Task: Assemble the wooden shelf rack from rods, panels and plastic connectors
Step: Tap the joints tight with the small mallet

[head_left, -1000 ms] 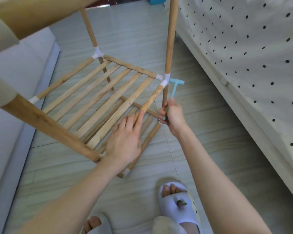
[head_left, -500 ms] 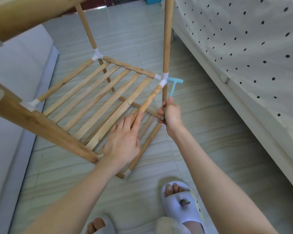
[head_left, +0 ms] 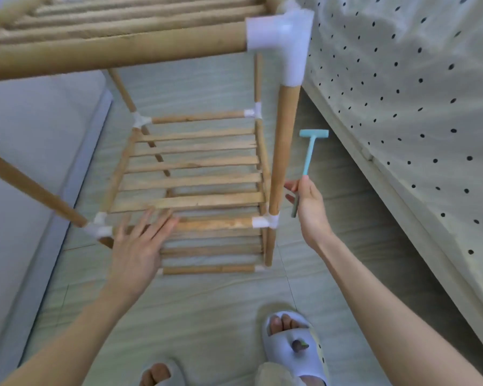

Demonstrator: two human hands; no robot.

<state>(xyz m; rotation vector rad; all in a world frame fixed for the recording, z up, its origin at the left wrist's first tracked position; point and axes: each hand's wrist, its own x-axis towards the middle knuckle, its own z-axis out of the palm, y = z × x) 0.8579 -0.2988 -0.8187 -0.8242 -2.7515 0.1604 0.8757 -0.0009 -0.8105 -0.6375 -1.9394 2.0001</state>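
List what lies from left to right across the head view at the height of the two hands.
Pale grey padded furniture → left hand with fingers spread on the wooden slatted shelf → white plastic corner connector → right hand gripping the light blue plastic hammer → white black-dotted bedsheet.

No readable text, labels or numbers anywhere
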